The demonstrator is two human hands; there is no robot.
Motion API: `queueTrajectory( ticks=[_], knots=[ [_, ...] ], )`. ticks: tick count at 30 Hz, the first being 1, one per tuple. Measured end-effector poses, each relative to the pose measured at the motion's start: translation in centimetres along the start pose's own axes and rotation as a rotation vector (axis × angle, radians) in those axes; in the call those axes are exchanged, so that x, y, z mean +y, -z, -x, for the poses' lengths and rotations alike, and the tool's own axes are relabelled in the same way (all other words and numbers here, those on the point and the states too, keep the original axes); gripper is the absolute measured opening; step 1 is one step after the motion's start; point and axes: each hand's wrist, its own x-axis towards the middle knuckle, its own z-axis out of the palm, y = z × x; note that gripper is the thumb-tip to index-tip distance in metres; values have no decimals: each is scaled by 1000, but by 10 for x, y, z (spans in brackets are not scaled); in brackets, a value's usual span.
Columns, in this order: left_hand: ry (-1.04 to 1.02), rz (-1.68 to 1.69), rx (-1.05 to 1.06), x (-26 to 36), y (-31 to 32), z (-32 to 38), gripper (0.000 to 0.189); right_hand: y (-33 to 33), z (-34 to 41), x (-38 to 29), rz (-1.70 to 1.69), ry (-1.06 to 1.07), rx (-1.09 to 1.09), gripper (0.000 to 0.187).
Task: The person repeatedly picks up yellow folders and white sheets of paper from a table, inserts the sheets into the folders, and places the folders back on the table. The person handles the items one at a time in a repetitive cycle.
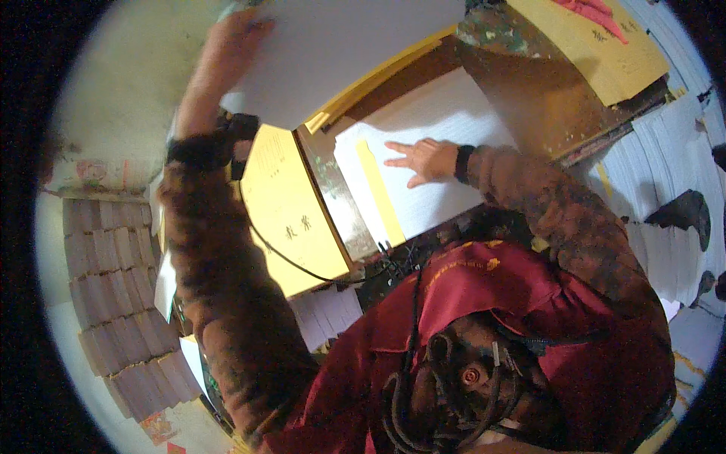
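Observation:
My right hand point(425, 162) lies spread on a stack of white paper sheets point(454, 113), fingers apart, holding nothing. A narrow yellow paper strip point(379, 190) rests along the left part of that stack, left of my fingertips. My left hand point(244, 40) is raised at the top left, blurred, by the edge of a large pale sheet point(351, 51); whether it grips the sheet cannot be told. Yellow paper point(363, 85) shows under that sheet's lower edge. A stack of yellow printed covers point(289, 215) lies beside my left forearm.
More yellow covers point(618, 62) with a red cloth-like piece point(595, 14) lie at the upper right. Piles of white paper point(641, 164) stand along the right. Bundled blocks point(122, 295) are stacked at the far left. A black cable point(283, 256) crosses the yellow covers.

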Motion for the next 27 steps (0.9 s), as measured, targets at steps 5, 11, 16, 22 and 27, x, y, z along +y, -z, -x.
queueTrajectory(
  ticks=[5, 11, 16, 22, 27],
  knots=[
    [119, -292, -58, 7, 185, -46, 40, 43, -20, 10, -575, -186, 42, 86],
    [29, -289, 283, -16, 291, -59, 39, 99, -28, 91, -1141, -214, 604, 64],
    [134, 45, 288, -73, 260, -68, 37, 95, -38, 109, -2148, 137, 1083, 40],
    [77, 285, 121, -204, 130, -99, 34, 103, 3, 44, -888, -148, 1060, 34],
    [155, -101, 70, -309, -81, -92, 35, 109, -7, -10, -1491, -364, 1062, 32]
  ],
)
